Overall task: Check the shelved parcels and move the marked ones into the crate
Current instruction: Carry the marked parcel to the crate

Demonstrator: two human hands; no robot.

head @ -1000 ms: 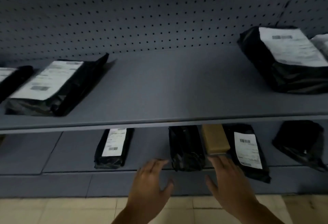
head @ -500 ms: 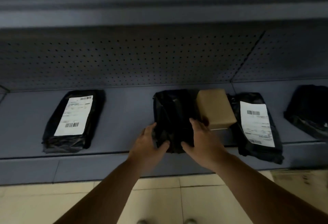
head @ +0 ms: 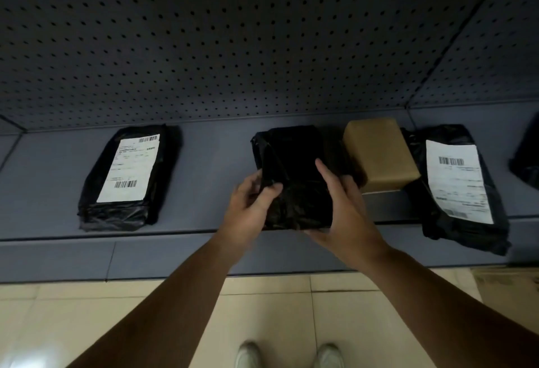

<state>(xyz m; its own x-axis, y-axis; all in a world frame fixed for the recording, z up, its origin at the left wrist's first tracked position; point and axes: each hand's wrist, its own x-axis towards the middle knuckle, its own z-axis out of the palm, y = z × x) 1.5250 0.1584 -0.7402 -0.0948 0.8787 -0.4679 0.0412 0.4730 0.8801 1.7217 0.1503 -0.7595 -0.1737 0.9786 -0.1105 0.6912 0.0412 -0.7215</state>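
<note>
A plain black parcel (head: 294, 172) with no label showing lies in the middle of the low grey shelf (head: 210, 163). My left hand (head: 250, 204) grips its near left edge, thumb on top. My right hand (head: 344, 201) holds its near right side, fingers along the top and palm under the front corner. A black parcel with a white barcode label (head: 128, 175) lies to the left. A brown box (head: 379, 154) sits just right of the held parcel, beside another labelled black parcel (head: 458, 186). No crate is visible.
A perforated grey back panel (head: 233, 41) rises behind the shelf. Part of another black parcel (head: 528, 160) shows at the right edge. Below are a beige tiled floor (head: 277, 309), my shoes (head: 288, 353), and a cardboard piece (head: 507, 289) at the lower right.
The view dropped from the upper shelf to the lower one and moved closer. Both hands reached forward and took hold of the unlabelled black parcel's near end.
</note>
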